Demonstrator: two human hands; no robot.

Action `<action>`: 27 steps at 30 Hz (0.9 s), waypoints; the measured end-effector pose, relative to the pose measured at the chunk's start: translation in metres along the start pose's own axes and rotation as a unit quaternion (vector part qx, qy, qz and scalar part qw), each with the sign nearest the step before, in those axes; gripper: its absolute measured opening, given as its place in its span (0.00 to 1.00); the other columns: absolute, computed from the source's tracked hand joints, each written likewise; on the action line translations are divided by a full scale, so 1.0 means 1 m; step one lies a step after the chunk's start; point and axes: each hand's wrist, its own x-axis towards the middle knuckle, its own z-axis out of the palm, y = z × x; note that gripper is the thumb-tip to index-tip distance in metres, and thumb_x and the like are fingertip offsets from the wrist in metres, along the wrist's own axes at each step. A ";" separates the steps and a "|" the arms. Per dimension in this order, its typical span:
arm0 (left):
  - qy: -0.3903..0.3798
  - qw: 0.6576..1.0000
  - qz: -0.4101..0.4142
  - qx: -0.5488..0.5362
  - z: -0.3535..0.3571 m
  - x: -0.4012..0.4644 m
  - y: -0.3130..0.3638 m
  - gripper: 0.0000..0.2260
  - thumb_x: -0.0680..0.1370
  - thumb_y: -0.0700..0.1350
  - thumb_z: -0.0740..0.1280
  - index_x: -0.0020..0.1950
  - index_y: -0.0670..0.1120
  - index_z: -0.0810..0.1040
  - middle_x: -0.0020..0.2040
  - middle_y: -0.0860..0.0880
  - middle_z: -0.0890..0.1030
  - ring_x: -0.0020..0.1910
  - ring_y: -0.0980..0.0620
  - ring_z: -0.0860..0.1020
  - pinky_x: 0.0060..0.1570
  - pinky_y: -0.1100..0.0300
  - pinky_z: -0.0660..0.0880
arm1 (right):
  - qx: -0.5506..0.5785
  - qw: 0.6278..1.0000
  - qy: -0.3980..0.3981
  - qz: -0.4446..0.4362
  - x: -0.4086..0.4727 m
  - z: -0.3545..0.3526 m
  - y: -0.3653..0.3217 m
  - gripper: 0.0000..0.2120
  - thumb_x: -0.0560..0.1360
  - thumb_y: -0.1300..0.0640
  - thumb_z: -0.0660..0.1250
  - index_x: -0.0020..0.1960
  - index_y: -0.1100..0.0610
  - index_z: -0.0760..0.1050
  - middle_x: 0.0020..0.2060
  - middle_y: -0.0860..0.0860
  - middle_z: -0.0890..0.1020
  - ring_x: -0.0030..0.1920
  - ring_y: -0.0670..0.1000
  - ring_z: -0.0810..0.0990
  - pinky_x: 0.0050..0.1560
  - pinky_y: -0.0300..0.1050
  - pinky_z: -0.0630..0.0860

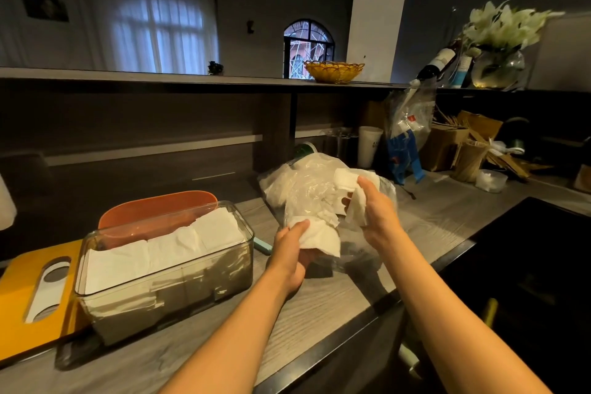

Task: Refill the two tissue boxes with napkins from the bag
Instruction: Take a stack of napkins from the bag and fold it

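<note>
A clear plastic bag (307,189) of white napkins lies on the grey wooden counter at centre. My left hand (292,253) grips a bunch of white napkins (319,235) at the bag's near end. My right hand (377,208) holds more napkins (347,182) at the bag's right side. To the left stands a smoky transparent tissue box (166,278), lidless and filled with stacked napkins. Its yellow lid (32,294) with an oval slot lies at the far left. An orange piece (153,206) stands behind the box; I cannot tell whether it is a lid or a box.
The counter's right end is crowded: a white foam cup (369,145), a hanging plastic bag (407,125), cardboard boxes and wooden sticks (470,157). On the upper shelf stand a yellow basket (334,71), a wine bottle and a flower vase (497,69). A dark recess (527,265) lies right.
</note>
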 end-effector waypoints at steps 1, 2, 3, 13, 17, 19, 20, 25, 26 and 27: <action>0.007 1.000 -0.009 -0.029 -0.001 0.000 0.001 0.14 0.81 0.42 0.66 0.67 0.43 0.73 0.59 0.38 0.81 0.55 0.40 0.82 0.46 0.49 0.82 | -0.029 0.999 -0.021 -0.039 -0.005 0.000 -0.005 0.10 0.78 0.48 0.66 0.54 0.52 0.76 0.48 0.55 0.83 0.46 0.53 0.81 0.51 0.52 0.79; 0.012 0.998 -0.016 -0.053 -0.002 0.000 0.003 0.13 0.81 0.43 0.65 0.66 0.43 0.74 0.58 0.38 0.81 0.53 0.40 0.82 0.46 0.49 0.82 | -0.050 0.995 -0.047 -0.069 -0.010 -0.001 -0.008 0.08 0.78 0.50 0.65 0.53 0.53 0.76 0.45 0.54 0.82 0.43 0.51 0.81 0.45 0.48 0.79; 0.011 0.997 -0.022 -0.070 -0.002 -0.001 0.004 0.11 0.82 0.43 0.64 0.64 0.43 0.74 0.57 0.38 0.81 0.52 0.40 0.82 0.45 0.50 0.82 | -0.055 0.991 -0.084 -0.083 -0.015 -0.002 -0.011 0.06 0.79 0.52 0.65 0.51 0.54 0.76 0.41 0.53 0.82 0.39 0.49 0.80 0.39 0.43 0.78; -0.058 0.993 -0.035 -0.100 -0.002 -0.008 0.006 0.22 0.83 0.57 0.58 0.69 0.44 0.74 0.62 0.39 0.81 0.62 0.41 0.79 0.59 0.47 0.77 | -0.236 0.967 -0.096 -0.031 -0.040 0.015 0.019 0.09 0.77 0.63 0.67 0.53 0.69 0.79 0.36 0.55 0.80 0.31 0.46 0.77 0.24 0.33 0.74; -0.025 0.999 -0.028 -0.038 -0.001 -0.004 -0.001 0.18 0.82 0.43 0.64 0.71 0.43 0.71 0.61 0.39 0.81 0.58 0.41 0.81 0.52 0.48 0.80 | -0.302 0.946 -0.107 -0.041 -0.040 0.014 0.019 0.06 0.78 0.58 0.68 0.48 0.62 0.80 0.37 0.52 0.81 0.32 0.43 0.77 0.27 0.29 0.72; -0.007 0.998 -0.038 -0.048 0.001 -0.003 -0.002 0.17 0.83 0.41 0.62 0.72 0.42 0.70 0.61 0.38 0.81 0.57 0.40 0.81 0.52 0.47 0.80 | -0.355 0.928 -0.105 -0.039 -0.038 0.011 0.017 0.08 0.78 0.52 0.68 0.43 0.56 0.79 0.36 0.49 0.80 0.33 0.43 0.77 0.29 0.31 0.72; -0.004 0.997 -0.041 -0.061 0.001 -0.003 -0.002 0.17 0.83 0.41 0.61 0.72 0.42 0.69 0.61 0.37 0.80 0.56 0.40 0.81 0.51 0.47 0.80 | -0.374 0.922 -0.095 -0.035 -0.036 0.008 0.016 0.09 0.77 0.50 0.68 0.43 0.54 0.79 0.37 0.49 0.80 0.34 0.44 0.77 0.30 0.33 0.73; 0.005 0.990 -0.046 -0.136 -0.001 -0.007 0.007 0.16 0.85 0.41 0.58 0.72 0.39 0.68 0.65 0.35 0.77 0.58 0.37 0.79 0.49 0.43 0.77 | -0.300 0.953 -0.019 -0.050 -0.033 -0.007 0.004 0.11 0.77 0.53 0.70 0.52 0.61 0.79 0.36 0.51 0.79 0.34 0.48 0.76 0.31 0.37 0.73; 0.007 0.987 -0.050 -0.151 -0.001 -0.007 0.009 0.16 0.85 0.40 0.58 0.72 0.39 0.68 0.66 0.35 0.76 0.61 0.36 0.77 0.51 0.42 0.76 | -0.269 0.961 0.004 -0.066 -0.032 -0.010 0.000 0.11 0.77 0.55 0.69 0.51 0.62 0.78 0.35 0.52 0.79 0.35 0.48 0.76 0.31 0.37 0.73; 0.009 0.986 -0.054 -0.158 -0.001 -0.007 0.010 0.16 0.85 0.40 0.58 0.72 0.38 0.68 0.67 0.35 0.75 0.64 0.35 0.75 0.54 0.41 0.75 | -0.237 0.967 0.027 -0.088 -0.031 -0.012 -0.004 0.10 0.77 0.55 0.69 0.50 0.63 0.78 0.35 0.52 0.78 0.35 0.49 0.76 0.32 0.37 0.73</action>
